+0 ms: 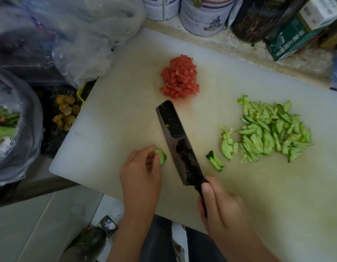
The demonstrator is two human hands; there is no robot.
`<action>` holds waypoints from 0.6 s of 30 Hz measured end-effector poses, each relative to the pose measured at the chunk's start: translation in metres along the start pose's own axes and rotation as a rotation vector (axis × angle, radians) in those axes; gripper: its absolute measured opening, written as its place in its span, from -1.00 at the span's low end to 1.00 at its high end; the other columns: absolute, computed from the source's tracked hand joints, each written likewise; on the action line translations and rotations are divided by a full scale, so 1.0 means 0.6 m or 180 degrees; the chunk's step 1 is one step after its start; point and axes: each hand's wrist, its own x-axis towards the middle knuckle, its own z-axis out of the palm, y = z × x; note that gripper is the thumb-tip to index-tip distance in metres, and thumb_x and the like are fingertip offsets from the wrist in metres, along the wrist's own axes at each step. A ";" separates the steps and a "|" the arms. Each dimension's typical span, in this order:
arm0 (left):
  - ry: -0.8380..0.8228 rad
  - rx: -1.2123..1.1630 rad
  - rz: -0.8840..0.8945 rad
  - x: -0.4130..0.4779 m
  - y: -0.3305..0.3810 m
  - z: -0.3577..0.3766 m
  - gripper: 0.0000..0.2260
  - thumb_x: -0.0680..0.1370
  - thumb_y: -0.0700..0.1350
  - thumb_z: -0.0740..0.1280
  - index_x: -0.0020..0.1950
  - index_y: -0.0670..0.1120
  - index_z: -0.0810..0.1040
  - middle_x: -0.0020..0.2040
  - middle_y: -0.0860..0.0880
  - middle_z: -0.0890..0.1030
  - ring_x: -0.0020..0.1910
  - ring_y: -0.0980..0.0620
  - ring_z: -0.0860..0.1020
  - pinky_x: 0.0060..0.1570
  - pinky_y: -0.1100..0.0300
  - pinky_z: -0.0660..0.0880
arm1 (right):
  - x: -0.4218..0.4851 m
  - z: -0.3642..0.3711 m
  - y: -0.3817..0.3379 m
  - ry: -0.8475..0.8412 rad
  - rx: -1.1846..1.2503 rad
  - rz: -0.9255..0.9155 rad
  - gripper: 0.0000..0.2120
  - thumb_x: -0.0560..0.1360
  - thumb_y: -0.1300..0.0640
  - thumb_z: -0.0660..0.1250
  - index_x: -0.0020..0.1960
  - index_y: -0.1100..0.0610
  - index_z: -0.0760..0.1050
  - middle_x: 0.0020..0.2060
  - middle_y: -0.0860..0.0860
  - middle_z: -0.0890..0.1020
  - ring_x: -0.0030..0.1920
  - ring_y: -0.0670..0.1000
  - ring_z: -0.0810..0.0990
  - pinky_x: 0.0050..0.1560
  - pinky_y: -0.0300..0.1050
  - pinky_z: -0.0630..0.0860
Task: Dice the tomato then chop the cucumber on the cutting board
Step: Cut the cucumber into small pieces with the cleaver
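Green-skinned and pale at the cut face, a short cucumber stub (161, 156) lies close to the near edge of the cutting board (116, 103), toward its left corner. It is pinched at its rounded end by the curled fingertips of the left grip (141, 173). The right grip (220, 210) is clamped round the dark handle of the knife (180, 144), with the thumb laid along the top. The broad blade stands just beside the stub on its right; whether steel meets cucumber cannot be told. Diced tomato (180, 77) is heaped toward the far edge, chopped cucumber (271, 133) is spread toward the right edge, and a few cut strips (215, 161) lie between that pile and the blade. The stub is judged light and firm, with a waxy skin and a wet, slippery cut face. So little length is left that scant room is offered for fingers. It is best held on the skin at the end away from the blade, with fingertips tucked back. Rolling or squirting out under pressure is to be expected if it is squeezed hard.
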 end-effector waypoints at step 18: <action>0.0119 -0.0216 -0.0352 -0.020 -0.006 0.011 -0.82 0.40 -0.35 0.48 -0.08 -0.12 0.67 -0.25 0.07 0.59 -0.34 0.31 0.49 -0.18 0.63 0.34 | -0.020 0.060 -0.023 0.0075 -0.1179 -0.0175 -0.65 0.66 0.02 -0.09 0.12 0.15 0.42 -0.53 -0.07 0.47 -0.66 -0.14 0.33 -0.56 -0.33 0.27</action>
